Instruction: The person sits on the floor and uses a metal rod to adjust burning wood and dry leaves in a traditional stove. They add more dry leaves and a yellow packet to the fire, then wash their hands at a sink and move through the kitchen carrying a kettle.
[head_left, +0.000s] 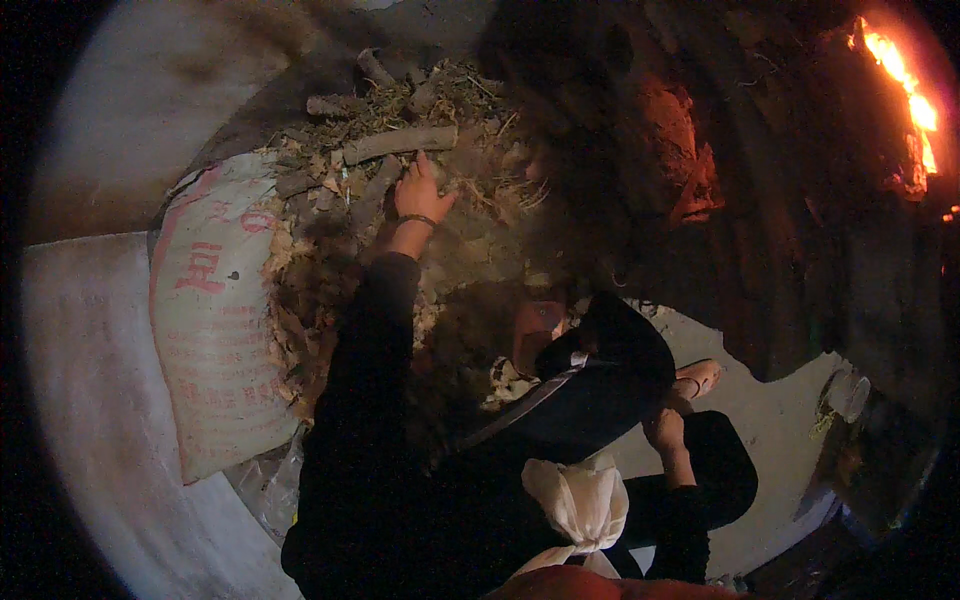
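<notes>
My left hand (424, 193) reaches into a heap of firewood and dry leaves, its fingertips at the lower edge of a short cut log (401, 142). The thumb is spread from the fingers; whether they grip a piece is not clear. Shorter sticks and dry twigs (499, 195) surround this hand. My right hand (665, 430) rests by my knee with its fingers curled, near my sandalled foot (699, 377). Nothing can be made out in the right hand, and its palm is hidden.
A printed woven sack (225, 322) stands left of the heap against a pale wall (90, 322). Flames (904, 82) burn at the upper right, with a glowing red patch (675, 150) nearer. A clear plastic bag (266, 484) lies below the sack. Pale floor (772, 420) shows at the right.
</notes>
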